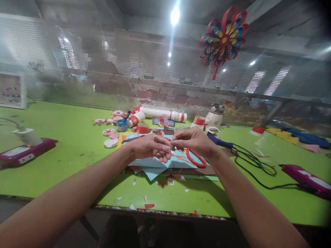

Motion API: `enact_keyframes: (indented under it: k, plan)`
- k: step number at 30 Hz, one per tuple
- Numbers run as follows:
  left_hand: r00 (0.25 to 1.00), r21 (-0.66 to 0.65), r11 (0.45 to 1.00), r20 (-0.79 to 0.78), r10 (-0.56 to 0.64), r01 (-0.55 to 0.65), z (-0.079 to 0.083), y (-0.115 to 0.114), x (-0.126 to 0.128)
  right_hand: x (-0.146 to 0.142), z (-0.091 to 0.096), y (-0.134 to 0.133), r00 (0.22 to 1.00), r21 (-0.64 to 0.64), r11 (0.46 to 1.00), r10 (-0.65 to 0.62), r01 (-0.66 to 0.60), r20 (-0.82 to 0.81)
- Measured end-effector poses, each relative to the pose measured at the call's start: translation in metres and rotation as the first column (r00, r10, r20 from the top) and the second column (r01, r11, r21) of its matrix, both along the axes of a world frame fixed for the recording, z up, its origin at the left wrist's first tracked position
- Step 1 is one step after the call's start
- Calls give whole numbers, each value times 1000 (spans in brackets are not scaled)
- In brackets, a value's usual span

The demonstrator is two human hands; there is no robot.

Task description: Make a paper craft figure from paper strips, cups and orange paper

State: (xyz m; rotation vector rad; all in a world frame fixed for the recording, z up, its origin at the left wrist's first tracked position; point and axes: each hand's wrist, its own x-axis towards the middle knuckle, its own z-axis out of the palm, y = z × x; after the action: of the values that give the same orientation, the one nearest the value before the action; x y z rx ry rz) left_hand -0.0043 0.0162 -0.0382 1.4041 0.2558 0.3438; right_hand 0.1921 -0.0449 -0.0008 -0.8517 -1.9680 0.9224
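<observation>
Head view, and both hands meet right above the blue paper point(152, 172)! The right hand point(193, 139) has thumb and forefinger together at the tips, apparently pinching a pale scrap point(171, 145). The left hand point(153, 146) is half curled, fingertips just beside it; whether they grip too, one can't tell. So the scrap sits over the paper, between the hands, nearer the right; too small to read its long axis. A red loop point(199, 165) lies on the paper's right part. Beyond the paper, leftward, a jar point(122, 125): label blurred, no writing legible.
</observation>
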Motion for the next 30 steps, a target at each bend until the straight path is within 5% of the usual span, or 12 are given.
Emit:
enact_keyframes:
  k: [5, 11, 17, 30]
  plan:
    - [999, 10, 999, 3, 48, -48, 0, 0, 2, 3, -4, 7, 997, -24, 997, -70, 70, -27]
    - [966, 126, 959, 77, 247, -255, -4, 1, 9, 2, -14, 18, 967, -44, 971, -238, 235, -92]
    - [912, 105, 906, 47, 408, -411, -5, -5, 18, -10, -20, 19, 910, -95, 918, -395, 386, -124]
    - [901, 233, 883, -53, 430, -407, -3, -1, 13, -15, -20, 18, 901, -9, 903, -430, 430, -49]
